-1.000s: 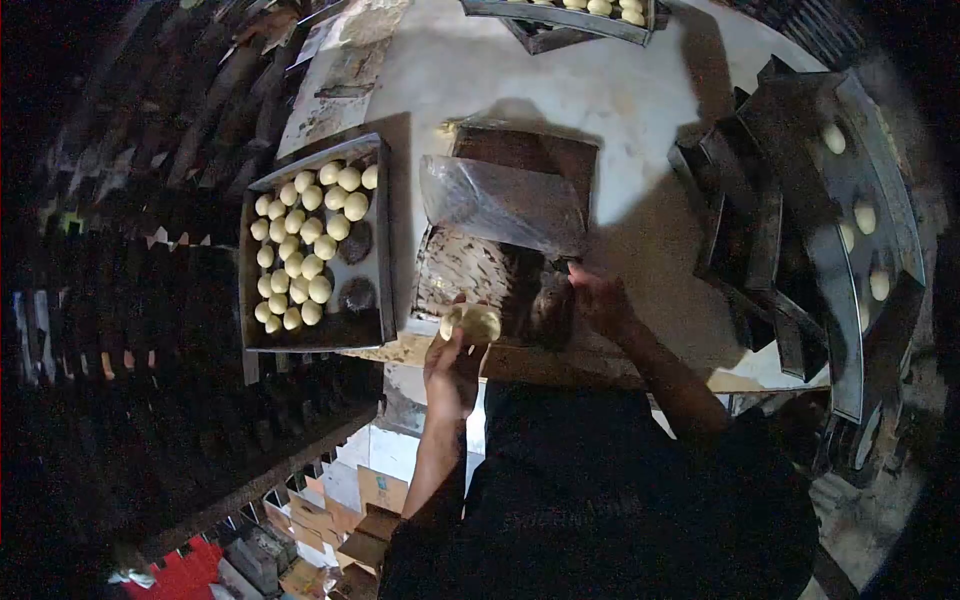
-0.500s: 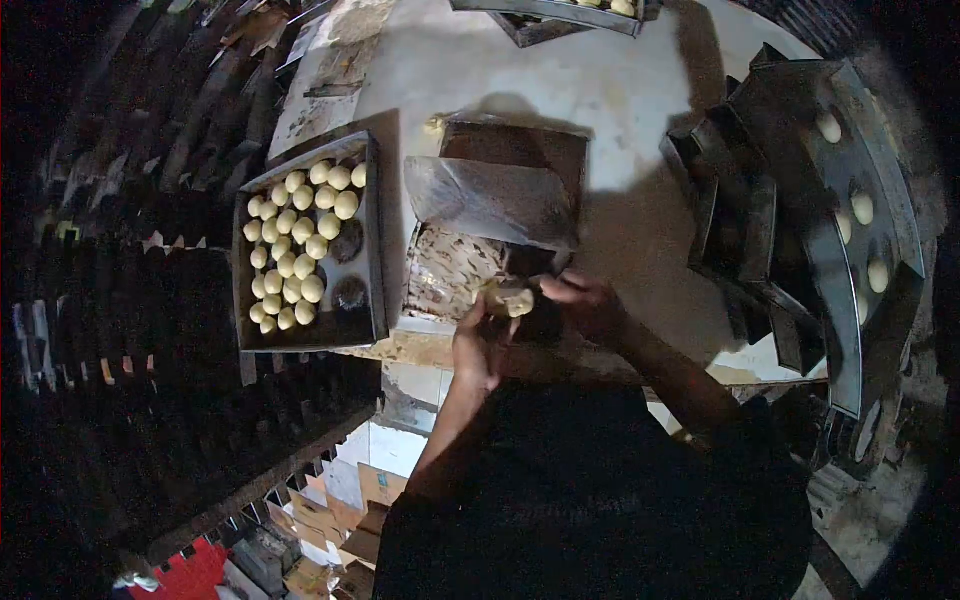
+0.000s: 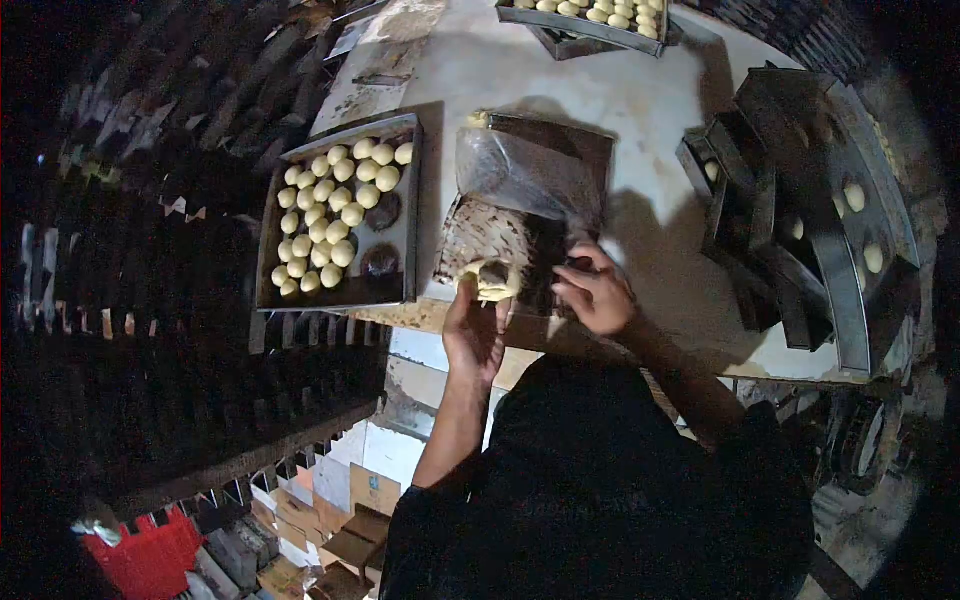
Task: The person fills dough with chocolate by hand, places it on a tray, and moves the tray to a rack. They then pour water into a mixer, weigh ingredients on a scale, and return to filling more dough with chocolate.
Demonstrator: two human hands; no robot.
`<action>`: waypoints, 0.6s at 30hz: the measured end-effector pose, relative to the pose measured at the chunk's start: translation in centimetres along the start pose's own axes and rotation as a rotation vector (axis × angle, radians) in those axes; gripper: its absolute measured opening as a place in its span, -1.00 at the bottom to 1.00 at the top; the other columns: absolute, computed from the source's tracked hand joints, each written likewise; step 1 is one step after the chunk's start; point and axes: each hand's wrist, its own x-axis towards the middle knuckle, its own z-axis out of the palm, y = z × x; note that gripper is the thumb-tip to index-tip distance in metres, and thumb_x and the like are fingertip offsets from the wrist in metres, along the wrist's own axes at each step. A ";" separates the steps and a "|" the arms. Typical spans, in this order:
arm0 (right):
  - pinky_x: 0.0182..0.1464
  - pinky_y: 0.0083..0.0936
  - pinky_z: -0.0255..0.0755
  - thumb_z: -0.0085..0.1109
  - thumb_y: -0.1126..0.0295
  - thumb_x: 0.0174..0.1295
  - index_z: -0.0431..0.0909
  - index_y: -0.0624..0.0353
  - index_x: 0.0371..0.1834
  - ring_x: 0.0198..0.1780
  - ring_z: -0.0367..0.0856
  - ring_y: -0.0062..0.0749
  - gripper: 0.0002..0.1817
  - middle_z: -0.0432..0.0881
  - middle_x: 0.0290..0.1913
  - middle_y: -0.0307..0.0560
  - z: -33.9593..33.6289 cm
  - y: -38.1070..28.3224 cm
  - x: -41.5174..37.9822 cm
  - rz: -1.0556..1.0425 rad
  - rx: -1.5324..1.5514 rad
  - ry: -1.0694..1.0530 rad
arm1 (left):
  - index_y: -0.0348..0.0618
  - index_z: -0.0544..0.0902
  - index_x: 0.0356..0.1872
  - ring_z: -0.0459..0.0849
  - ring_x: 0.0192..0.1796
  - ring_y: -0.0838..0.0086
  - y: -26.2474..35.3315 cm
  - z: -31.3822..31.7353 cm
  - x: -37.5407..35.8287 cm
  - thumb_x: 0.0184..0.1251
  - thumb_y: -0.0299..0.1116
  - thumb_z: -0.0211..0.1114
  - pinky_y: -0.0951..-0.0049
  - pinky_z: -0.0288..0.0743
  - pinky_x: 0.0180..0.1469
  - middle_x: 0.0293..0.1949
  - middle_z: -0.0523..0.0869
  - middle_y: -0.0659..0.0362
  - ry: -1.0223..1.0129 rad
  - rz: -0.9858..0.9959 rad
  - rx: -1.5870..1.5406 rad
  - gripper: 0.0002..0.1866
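My left hand (image 3: 474, 338) holds a flattened piece of pale dough (image 3: 512, 281) at the table's front edge. A dark lump of filling (image 3: 493, 273) sits on the dough. To its right, my right hand (image 3: 603, 298) has its fingers apart and slightly blurred, with nothing visible in them. It is over the right side of a shallow tray (image 3: 600, 170) partly covered by a clear plastic sheet (image 3: 515, 170). Behind the dough, a pale sheet with dark smears (image 3: 482, 232) lies in that tray, beside a dark mass that is hard to make out.
Left on the table, a metal tray (image 3: 411, 230) holds rows of dough balls (image 3: 352, 214). Another tray of dough balls (image 3: 590, 30) stands at the far edge. Dark metal trays (image 3: 790, 240) are stacked at the right, some holding dough pieces. Cardboard boxes (image 3: 374, 490) lie below, at the left.
My right hand has moved away from the dough, its fingers spreading. A dark lump now shows on the dough in my left hand. The camera view has shifted, moving the table scene.
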 end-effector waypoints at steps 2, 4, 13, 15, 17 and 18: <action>-0.35 -0.52 0.57 0.24 0.35 0.24 0.58 0.37 -0.16 -0.16 0.62 -0.43 -0.73 0.44 -0.01 0.01 0.7 -5.7 2.3 0.151 0.474 -0.015 | -0.23 0.39 0.22 0.49 0.21 0.30 -1.2 0.9 -1.4 0.48 -0.23 0.03 0.29 0.43 0.22 0.15 0.52 0.05 0.012 0.147 0.177 -0.59; -0.27 -0.50 0.54 0.30 0.36 0.18 0.57 0.43 -0.17 -0.11 0.61 -0.40 -0.69 0.46 0.01 0.00 0.4 -10.9 3.4 0.168 0.573 0.015 | -0.29 0.14 0.37 0.40 0.28 0.14 -2.6 0.3 -2.6 0.48 -0.15 0.01 0.23 0.30 0.30 0.29 0.33 -0.07 0.008 0.460 0.770 -0.41; -0.21 -0.41 0.53 0.31 0.57 -0.04 0.62 0.35 -0.27 -0.22 0.63 -0.18 -0.78 0.60 -0.12 0.01 -0.5 -23.8 -0.1 -0.433 0.190 0.331 | -0.34 -0.20 0.46 0.34 0.31 0.20 1.3 3.5 -17.6 0.42 -0.30 0.05 0.23 0.22 0.32 0.34 0.24 -0.08 -0.092 0.835 0.654 -0.22; -0.24 -0.44 0.53 0.40 0.53 -0.12 0.64 0.31 -0.30 -0.24 0.64 -0.24 -0.74 0.62 -0.17 -0.03 -0.7 -26.0 -1.6 -0.528 0.386 0.163 | -0.36 0.05 0.43 0.44 0.20 0.33 2.6 2.7 -20.6 0.27 -0.02 0.31 0.29 0.34 0.23 0.25 0.36 0.01 -0.154 0.716 0.473 -0.09; -0.24 -0.52 0.55 0.41 0.54 -0.04 0.67 0.37 -0.30 -0.26 0.64 -0.33 -0.78 0.63 -0.21 -0.02 -1.8 -27.6 -3.3 -0.377 0.388 0.073 | -0.34 0.36 0.28 0.44 0.21 0.28 2.7 -0.6 -22.0 0.23 0.09 0.30 0.28 0.37 0.20 0.22 0.39 -0.03 -0.185 0.722 0.622 -0.22; -0.26 -0.56 0.53 0.43 0.49 -0.03 0.67 0.33 -0.27 -0.26 0.63 -0.42 -0.75 0.62 -0.22 -0.06 -2.7 -27.7 -3.9 -0.300 0.420 0.008 | -0.32 0.45 0.17 0.46 0.19 0.25 2.6 -0.4 -22.8 0.23 0.12 0.29 0.27 0.40 0.18 0.20 0.40 -0.07 -0.147 0.836 0.752 -0.29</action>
